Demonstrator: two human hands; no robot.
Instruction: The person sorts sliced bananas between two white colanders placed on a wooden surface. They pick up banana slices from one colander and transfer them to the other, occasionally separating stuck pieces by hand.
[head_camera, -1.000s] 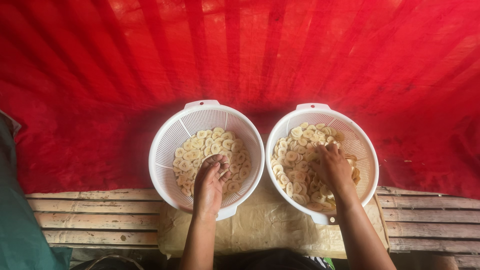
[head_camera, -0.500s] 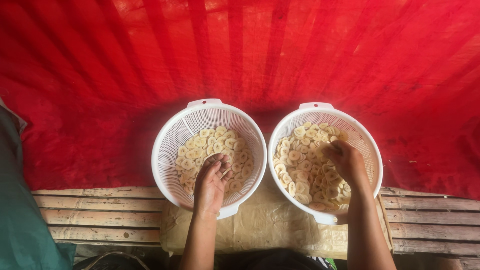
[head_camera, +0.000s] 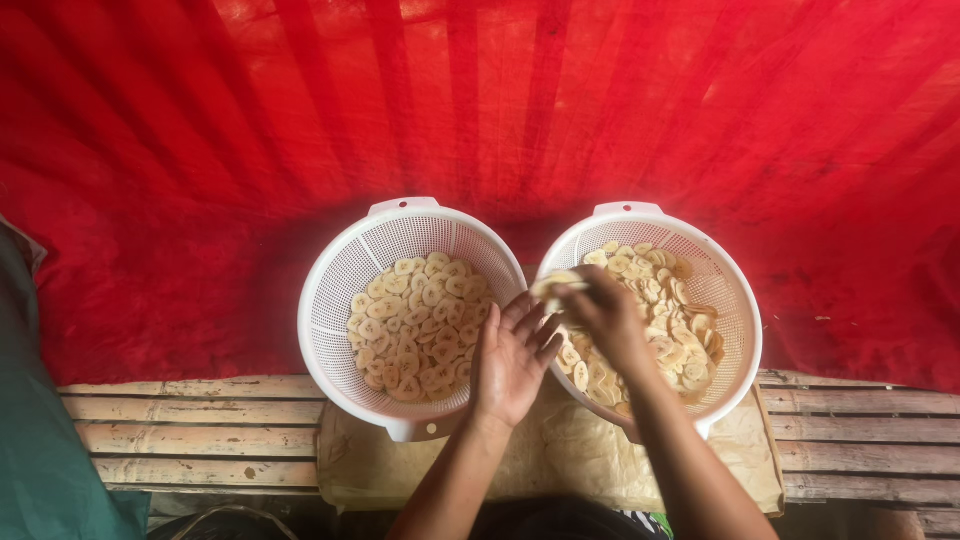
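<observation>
Two white plastic colanders stand side by side, each filled with pale round banana slices. My left hand (head_camera: 512, 358) is open, palm up, over the near right rim of the left colander (head_camera: 340, 290). My right hand (head_camera: 600, 315) is over the left side of the right colander (head_camera: 735, 300), pinching a few banana slices (head_camera: 556, 284) at its fingertips, just above my left hand's fingers. More slices (head_camera: 415, 325) fill the left colander, and more slices (head_camera: 660, 290) lie in the right one.
A red cloth (head_camera: 480, 110) covers the ground behind the colanders. Both colanders rest on crumpled tan paper (head_camera: 590, 455) over wooden slats (head_camera: 190, 430). Dark green fabric (head_camera: 40, 440) lies at the left edge.
My right hand moved left across the right colander and lifted a few slices toward my left hand. My left hand came out of the left colander and turned palm up.
</observation>
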